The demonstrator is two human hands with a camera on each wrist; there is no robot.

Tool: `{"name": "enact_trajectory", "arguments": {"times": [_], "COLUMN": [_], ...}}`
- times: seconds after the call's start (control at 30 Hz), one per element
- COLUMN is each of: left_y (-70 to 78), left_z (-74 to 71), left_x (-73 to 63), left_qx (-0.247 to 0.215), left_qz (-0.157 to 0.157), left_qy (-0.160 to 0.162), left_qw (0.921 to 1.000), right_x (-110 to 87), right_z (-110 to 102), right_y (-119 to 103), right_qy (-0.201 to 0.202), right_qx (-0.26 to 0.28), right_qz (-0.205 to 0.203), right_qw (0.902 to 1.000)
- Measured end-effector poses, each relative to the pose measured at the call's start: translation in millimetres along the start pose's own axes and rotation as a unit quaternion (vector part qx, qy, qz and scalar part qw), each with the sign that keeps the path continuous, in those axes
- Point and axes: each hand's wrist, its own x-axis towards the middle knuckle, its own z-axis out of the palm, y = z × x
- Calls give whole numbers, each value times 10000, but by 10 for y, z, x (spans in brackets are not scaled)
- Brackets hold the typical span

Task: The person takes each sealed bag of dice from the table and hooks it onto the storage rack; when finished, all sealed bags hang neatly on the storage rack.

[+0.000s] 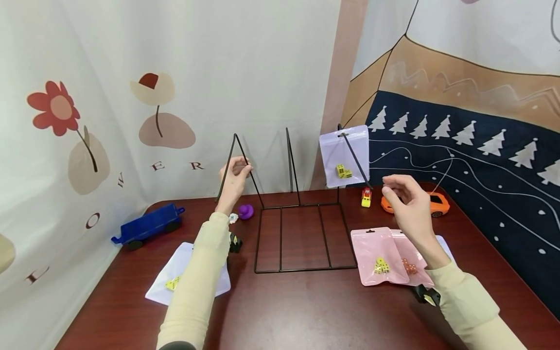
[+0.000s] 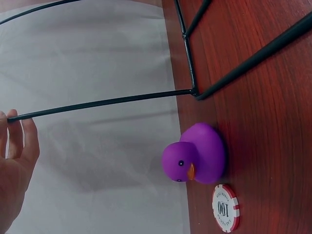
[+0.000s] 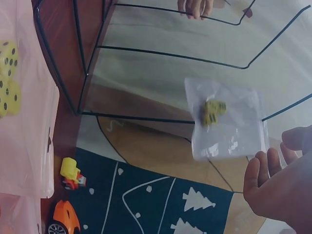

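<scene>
A black wire rack (image 1: 305,270) with three bent upright prongs stands on the table. My left hand (image 1: 234,182) pinches the upright of its left prong; in the left wrist view the fingertips (image 2: 30,139) meet on the thin rod. A clear zip bag (image 1: 324,154) with yellow dice hangs by its punched hole from the right prong. My right hand (image 1: 409,201) is just right of that prong's tip, fingers loosely bent, holding nothing. In the right wrist view its fingertips (image 3: 262,168) are close to the bag's top edge; whether they touch cannot be told.
Pink bags (image 1: 372,243) of dice lie right of the rack, a white bag (image 1: 220,282) left. Around the back are a purple rubber duck (image 2: 207,151), a poker chip (image 2: 225,208), a blue trailer (image 1: 148,225), a small toy vehicle (image 1: 366,197) and an orange car (image 1: 439,205).
</scene>
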Motion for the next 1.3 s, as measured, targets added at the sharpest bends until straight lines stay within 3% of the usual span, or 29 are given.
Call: {"name": "enact_trajectory", "arguments": {"times": [0.3,0.63,0.77,1.1,1.3], "left_y": [17,47,39,26,31], "left_z": [14,5,8,6,2], "left_x": [-2,14,5,12,1], "left_qx": [-16,45,69,-37,43], "left_qz": [48,-67,-87,-143,-114], "left_qy": [21,82,95,74,84], "left_qw": [10000,9999,9999,9999,9999], "right_x": [-82,-207,-245,-361,-454], "right_z": [-116,-219,-272,-517,-594], "right_y": [94,-255,-294,91,141], "right_qy": [-57,-131,-204,-212,-207], "right_qx": [-383,-682,-847,-1150,-1389], "right_qz": [-186,-319,-233,37,349], "right_qw": [9991,9971,9959,9931,9895]}}
